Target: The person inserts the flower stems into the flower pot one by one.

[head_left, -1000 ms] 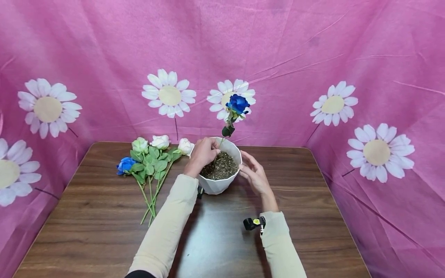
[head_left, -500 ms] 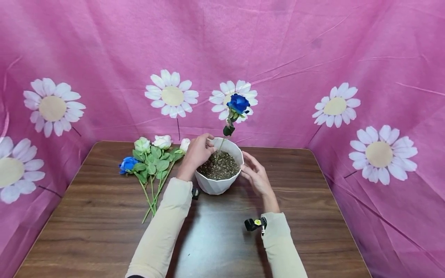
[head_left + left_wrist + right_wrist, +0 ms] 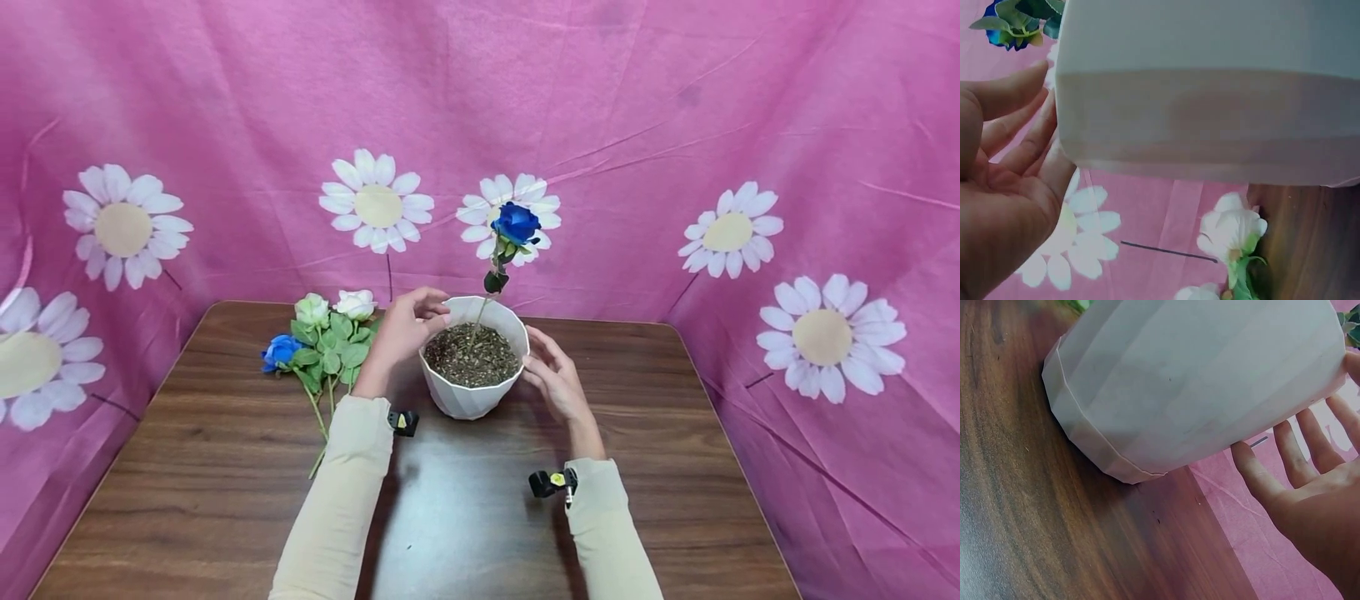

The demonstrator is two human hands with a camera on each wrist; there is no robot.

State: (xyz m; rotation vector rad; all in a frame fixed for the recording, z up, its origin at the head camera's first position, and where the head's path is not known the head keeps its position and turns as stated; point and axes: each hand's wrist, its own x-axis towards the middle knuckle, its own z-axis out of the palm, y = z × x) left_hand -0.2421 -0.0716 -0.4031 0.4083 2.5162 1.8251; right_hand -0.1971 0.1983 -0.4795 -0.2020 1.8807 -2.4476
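A white faceted flower pot [image 3: 468,402] filled with brown soil [image 3: 480,358] stands on the table. One blue rose [image 3: 516,223] rises out of the soil on a thin stem, leaning slightly right. At the pot's left rim is my left hand [image 3: 401,332], fingers loosely extended and off the stem; the left wrist view has this hand [image 3: 1013,187] right beside the pot wall [image 3: 1197,119]. On the opposite side, my right hand [image 3: 557,379] rests its fingertips against the pot. Seen from the right wrist, its fingers [image 3: 1310,440] are spread along the wall.
Left of the pot lie several loose roses, among them a blue rose [image 3: 281,352] and a white rose [image 3: 356,305], partly behind my left hand. The wooden table [image 3: 637,517] ends at a pink cloth [image 3: 615,100] printed with daisies.
My left hand has let go of the rose stem and moved left, out of the pot to its left rim. The rose stays standing in the soil. My right hand keeps its place.
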